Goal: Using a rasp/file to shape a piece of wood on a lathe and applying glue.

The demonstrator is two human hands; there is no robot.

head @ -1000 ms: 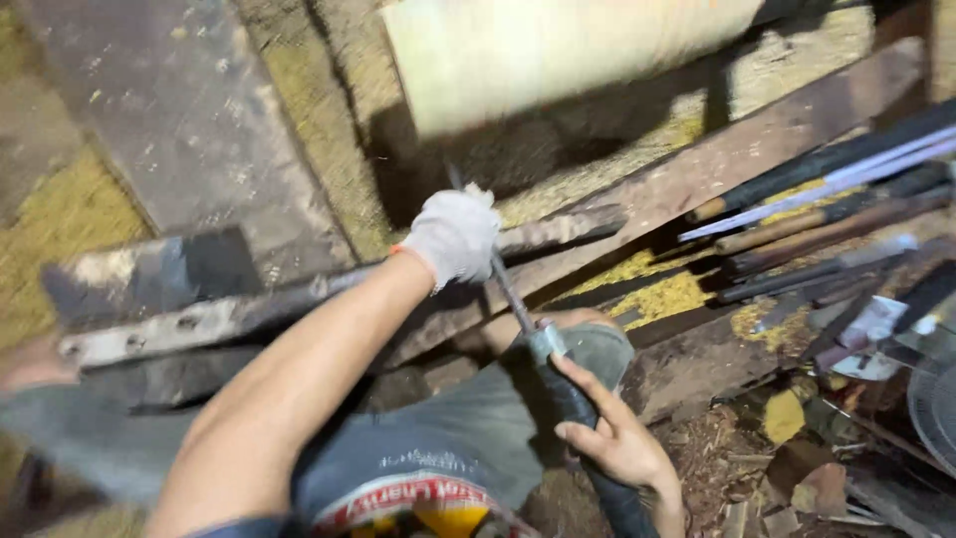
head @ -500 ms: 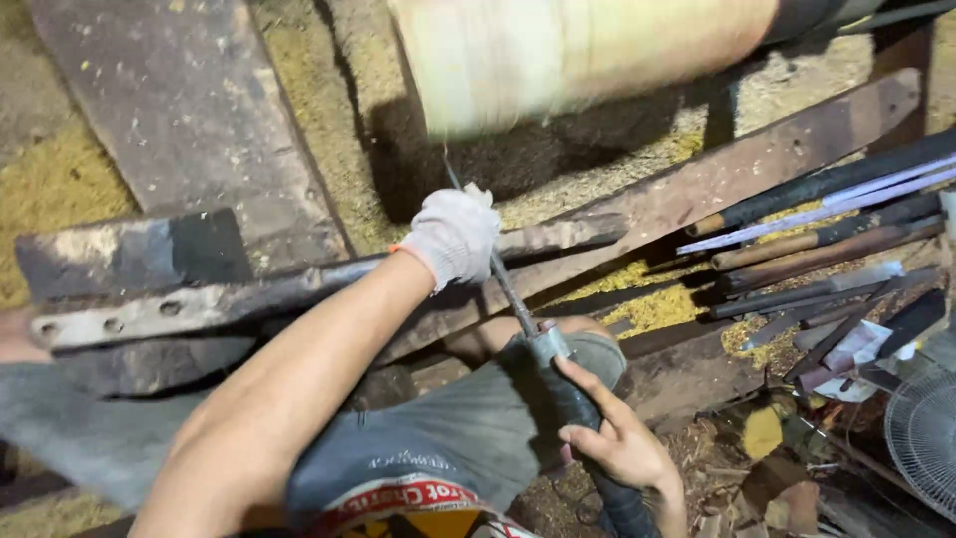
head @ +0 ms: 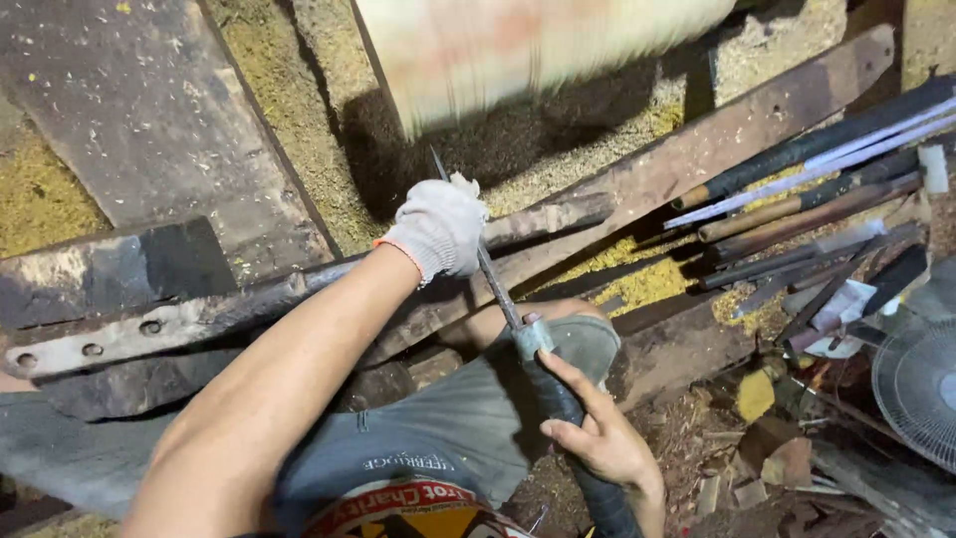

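My left hand (head: 441, 227), in a white knit glove, presses the far end of a thin metal file (head: 495, 284) down onto a long rusty metal blade bar (head: 199, 314) that runs left to right. The bar has bolt holes near its left end. My bare right hand (head: 597, 433) grips the file's dark rubber-wrapped handle (head: 558, 403) close to my knee. The file slants from lower right up to the left, crossing the bar under the glove. My grey shorts (head: 438, 438) fill the bottom middle.
A pale log (head: 538, 45) lies at the top, with sawdust (head: 299, 130) around it. Rusty plates (head: 129, 110) sit at left. A wooden beam (head: 717, 139) and a bundle of rods (head: 817, 189) lie at right. A fan grille (head: 921, 384) and wood scraps (head: 767, 448) are at lower right.
The view has shifted slightly. Both hands stay on the file, and it has slid a little along the bar's edge.
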